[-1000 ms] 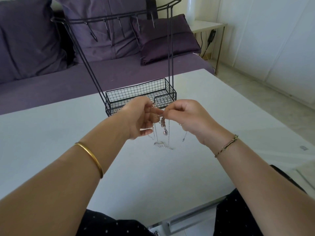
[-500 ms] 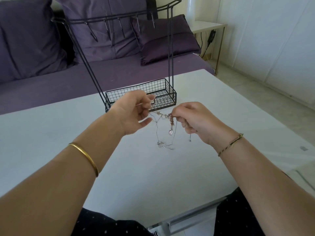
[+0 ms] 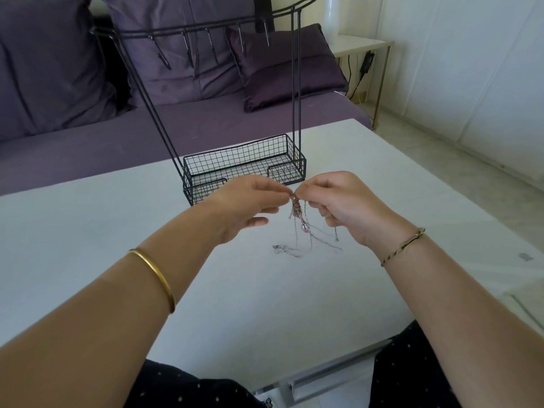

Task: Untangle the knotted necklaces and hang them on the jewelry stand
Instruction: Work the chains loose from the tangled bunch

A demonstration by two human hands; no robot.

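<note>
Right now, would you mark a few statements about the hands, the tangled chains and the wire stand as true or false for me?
1. Both the left hand and the right hand pinch the tangled silver necklaces over the white table. True.
2. A chain hangs from the black wire jewelry stand's hooks. False: the hooks hold nothing.
3. A plain gold bangle sits on the left wrist. True.
4. The stand sits on the purple sofa. False: it stands on the table, in front of the sofa.

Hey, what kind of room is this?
Probably a living room at home: a purple sofa with cushions behind the white table, and a side table by the wall.
</note>
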